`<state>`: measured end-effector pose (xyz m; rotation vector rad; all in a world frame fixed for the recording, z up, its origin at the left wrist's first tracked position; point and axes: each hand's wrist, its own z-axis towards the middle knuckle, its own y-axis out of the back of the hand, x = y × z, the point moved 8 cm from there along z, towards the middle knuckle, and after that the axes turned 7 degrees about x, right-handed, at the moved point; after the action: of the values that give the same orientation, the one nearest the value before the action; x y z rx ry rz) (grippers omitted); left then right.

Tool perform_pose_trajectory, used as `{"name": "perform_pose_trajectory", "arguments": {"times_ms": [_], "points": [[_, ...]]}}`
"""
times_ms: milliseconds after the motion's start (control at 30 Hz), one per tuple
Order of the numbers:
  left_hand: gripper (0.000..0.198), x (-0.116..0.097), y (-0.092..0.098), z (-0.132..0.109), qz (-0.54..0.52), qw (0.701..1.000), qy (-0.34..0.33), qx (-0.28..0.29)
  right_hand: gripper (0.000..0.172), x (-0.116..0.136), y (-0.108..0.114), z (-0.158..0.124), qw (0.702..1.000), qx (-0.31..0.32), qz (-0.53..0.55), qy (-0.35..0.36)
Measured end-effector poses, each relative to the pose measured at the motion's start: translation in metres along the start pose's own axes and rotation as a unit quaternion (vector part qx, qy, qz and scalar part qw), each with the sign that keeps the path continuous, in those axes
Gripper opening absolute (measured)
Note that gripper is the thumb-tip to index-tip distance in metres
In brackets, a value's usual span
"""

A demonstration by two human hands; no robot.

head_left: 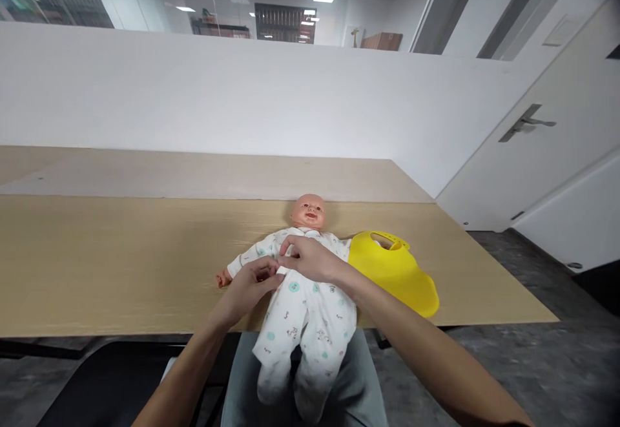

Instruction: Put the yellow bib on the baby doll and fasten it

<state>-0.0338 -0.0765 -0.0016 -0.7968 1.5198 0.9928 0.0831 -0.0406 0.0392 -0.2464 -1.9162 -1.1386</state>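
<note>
The left hand (248,290) was curled inward at the side of the doll's trunk, thumb and forefinger a narrow way apart, and the right hand (312,260) arched over the chest, its fingertips drawn in beside the left ones; whether either pinched any cloth could not be told. Under them lay the doll (309,292), on its back, head away from the person, in a white printed outfit (290,311). Dressing looked largely done: the cloth covered trunk and legs, and a sleeve (254,252) ran down to the bare doll hand on the left. The front closure was partly hidden by the hands, so any fastening left there could not be judged. The legs reached past the near edge of the table (121,252), over the person's grey trousers (368,382). Just right of the doll, a yellow bib (387,278) lay flat, seemingly across the other sleeve; it was not around the neck, so that part, if wanted, stood undone. Farther out were a white wall (217,97) and, to the right, a door (581,123).
</note>
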Motion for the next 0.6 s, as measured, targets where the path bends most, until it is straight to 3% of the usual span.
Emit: {"name": "perform_pose_trajectory", "arguments": {"times_ms": [167,400,467,600], "points": [[0.022,0.008,0.004,-0.006,-0.114,0.993,0.027,0.016,0.034,-0.001,0.011,-0.013,0.997,0.074,0.006,0.014],[0.027,0.028,0.017,-0.010,-0.140,0.986,0.087,-0.008,0.040,-0.043,0.036,-0.045,0.990,0.141,0.029,-0.014],[0.025,0.024,0.019,-0.008,-0.105,0.991,0.084,0.016,0.044,-0.057,0.043,-0.056,0.991,0.136,0.012,-0.019],[0.017,0.012,0.016,-0.003,-0.002,0.988,0.104,0.117,0.044,-0.079,0.048,-0.073,0.993,0.115,-0.016,-0.039]]}}
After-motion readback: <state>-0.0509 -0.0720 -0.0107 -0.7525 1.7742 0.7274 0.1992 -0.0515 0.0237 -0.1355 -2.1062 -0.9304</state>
